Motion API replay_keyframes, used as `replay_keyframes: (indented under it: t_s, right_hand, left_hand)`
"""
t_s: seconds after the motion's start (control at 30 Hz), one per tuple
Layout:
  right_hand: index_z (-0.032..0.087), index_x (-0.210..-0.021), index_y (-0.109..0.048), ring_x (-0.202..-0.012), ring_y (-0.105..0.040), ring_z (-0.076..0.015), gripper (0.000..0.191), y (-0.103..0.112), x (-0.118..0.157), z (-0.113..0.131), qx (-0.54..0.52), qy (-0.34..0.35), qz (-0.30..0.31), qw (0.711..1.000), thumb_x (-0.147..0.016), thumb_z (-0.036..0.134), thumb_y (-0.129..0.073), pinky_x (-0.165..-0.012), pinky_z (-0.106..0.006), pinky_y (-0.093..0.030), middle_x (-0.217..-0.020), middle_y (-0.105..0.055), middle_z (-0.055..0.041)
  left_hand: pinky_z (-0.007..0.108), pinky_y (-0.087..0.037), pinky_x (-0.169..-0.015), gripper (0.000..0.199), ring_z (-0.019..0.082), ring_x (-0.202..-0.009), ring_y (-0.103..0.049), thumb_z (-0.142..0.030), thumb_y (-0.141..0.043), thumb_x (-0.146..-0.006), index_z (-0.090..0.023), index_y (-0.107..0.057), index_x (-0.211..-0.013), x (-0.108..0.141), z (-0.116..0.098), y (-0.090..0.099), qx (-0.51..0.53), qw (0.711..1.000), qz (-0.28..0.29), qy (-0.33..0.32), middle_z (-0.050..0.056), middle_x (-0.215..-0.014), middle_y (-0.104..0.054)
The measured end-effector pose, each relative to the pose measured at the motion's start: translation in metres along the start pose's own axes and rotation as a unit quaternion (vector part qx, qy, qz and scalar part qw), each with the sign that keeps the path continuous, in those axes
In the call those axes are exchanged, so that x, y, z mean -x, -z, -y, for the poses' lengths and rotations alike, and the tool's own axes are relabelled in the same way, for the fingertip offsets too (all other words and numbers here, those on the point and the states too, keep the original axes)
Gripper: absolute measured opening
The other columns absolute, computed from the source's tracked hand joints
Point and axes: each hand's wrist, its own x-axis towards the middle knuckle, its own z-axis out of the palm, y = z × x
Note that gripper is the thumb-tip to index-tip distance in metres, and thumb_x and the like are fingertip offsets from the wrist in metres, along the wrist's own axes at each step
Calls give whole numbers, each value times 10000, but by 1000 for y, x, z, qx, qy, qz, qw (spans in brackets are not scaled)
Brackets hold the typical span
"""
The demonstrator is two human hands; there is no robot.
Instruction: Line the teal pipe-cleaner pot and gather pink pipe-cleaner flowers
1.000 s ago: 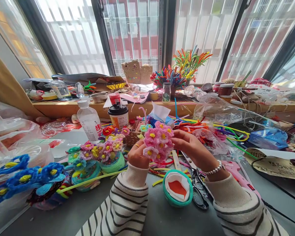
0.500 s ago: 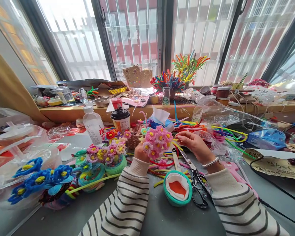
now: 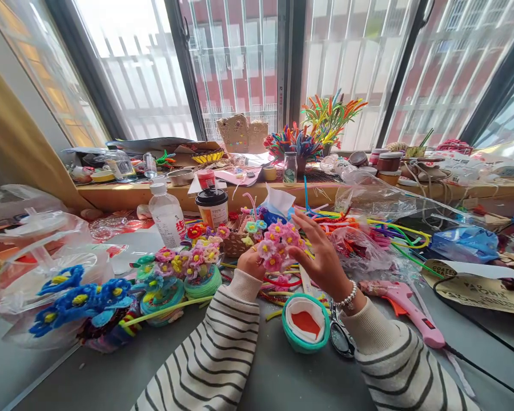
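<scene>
My left hand [image 3: 251, 264] is closed around the base of a bunch of pink fuzzy flowers [image 3: 276, 244] with yellow centres. Beside the bunch, my right hand [image 3: 321, 257] has its fingers spread, the fingertips at the flowers' right edge; whether they touch is unclear. Below the hands stands a teal-rimmed cup [image 3: 288, 334] with a white lining and an orange-red inside. Black-handled scissors [image 3: 341, 338] lie right of it, partly under my right wrist.
A pink glue gun [image 3: 415, 314] lies at the right. Blue flowers [image 3: 81, 299], small teal pots of flowers [image 3: 203, 282], a bottle [image 3: 166, 214] and a lidded coffee cup [image 3: 212, 206] stand left. Pipe cleaners [image 3: 394, 231] lie behind my right hand.
My right hand has moved left to the flower bunch and its fingers have spread. The bunch has tilted slightly. More of the glue gun shows, and my right wrist covers more of the scissors.
</scene>
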Motion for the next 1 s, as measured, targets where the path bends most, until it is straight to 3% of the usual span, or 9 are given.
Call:
replay_keyframes:
  t_s: [0.07, 0.13, 0.2, 0.4, 0.57, 0.77, 0.9, 1.0]
  right_hand:
    - [199, -1086, -484, -1094, -403, -213, 370, 2, 0, -12, -50, -82, -41, 995, -775, 390, -422, -927, -400, -293, -1155, -482, -87]
    - [178, -951, -569, -947, -507, -214, 318, 1, 1, -23, -121, -143, 28, 982, -751, 397, -456, -828, -374, -386, -999, -573, -91]
    - [172, -916, -592, -864, -550, -199, 319, -2, 3, -32, -163, -160, 78, 971, -738, 407, -472, -754, -337, -433, -939, -606, -79]
    - [133, -1008, -552, -840, -574, -162, 454, -11, 7, -39, -206, -176, 103, 957, -827, 427, -258, -686, -287, -464, -929, -617, -99]
    - [165, -963, -586, -805, -566, -169, 391, -22, 8, -29, -181, -148, 132, 963, -704, 446, -502, -684, -289, -449, -922, -619, -81]
    - [154, -746, -643, -660, -523, -176, 348, -29, 9, -17, -134, -128, 150, 971, -719, 458, -476, -623, -302, -389, -704, -617, -69]
    - [139, -697, -642, -612, -513, -151, 377, -27, 8, -14, -160, -120, 190, 961, -758, 442, -426, -590, -269, -381, -652, -612, -56]
    - [137, -671, -637, -557, -510, -112, 396, -24, 8, -12, -215, -118, 246, 938, -775, 435, -400, -548, -220, -397, -614, -614, -28]
  left_hand:
    - [282, -499, -628, 128, 209, -711, -624, -234, -554, -613, -177, -659, -659, -1, 2, -1, 11, 999, -24, 26, 81, -757, -679]
    - [289, -500, -659, 125, 201, -732, -622, -204, -560, -608, -188, -656, -686, -1, 2, -1, 30, 998, -41, 48, 68, -762, -683]
    - [300, -503, -677, 119, 198, -727, -623, -194, -570, -598, -193, -656, -680, -1, 2, -1, 57, 994, -52, 72, 58, -752, -684]
    - [322, -516, -650, 174, 208, -691, -629, -304, -600, -597, -172, -664, -689, -1, -3, 0, 166, 967, -73, 179, 59, -695, -683]
    - [315, -531, -584, 342, 203, -629, -632, -394, -575, -621, -88, -654, -751, 1, -15, -11, 256, 932, -82, 245, 89, -715, -680]
    - [346, -470, -779, 252, 225, -821, -600, -245, -711, -434, -176, -663, -671, 6, -13, -13, 275, 915, -107, 275, 45, -763, -682]
    - [329, -492, -688, 180, 210, -688, -614, -272, -698, -463, -156, -662, -597, 5, -16, -6, 299, 907, -87, 281, 26, -618, -669]
    - [300, -488, -622, 259, 184, -609, -602, -347, -701, -457, -129, -663, -593, 0, -23, 2, 357, 884, -52, 296, 35, -609, -663]
